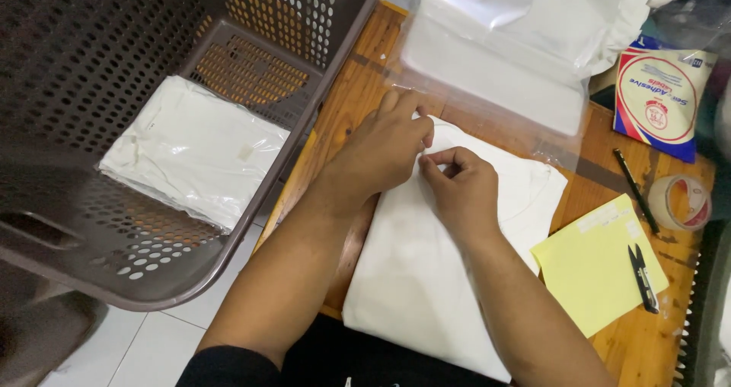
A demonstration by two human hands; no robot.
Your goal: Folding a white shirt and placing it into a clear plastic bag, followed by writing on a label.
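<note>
Item one, nearest me: a folded white garment (426, 280) flat on the wooden desk (358, 90), unbagged, with my left hand (384, 147) resting loosely curled on its top edge and my right hand (461, 189) just beside it, fingers (438, 159) pinching what looks like the collar or a thin film, I cannot tell which. Item two, just beyond the fingers: clear plastic bags (495, 60), not yet filled. Item three, left of the fingers: a brown perforated basket (114, 52) holding one bagged white garment (194, 151), so by my count one piece is done and this one is pending.
</note>
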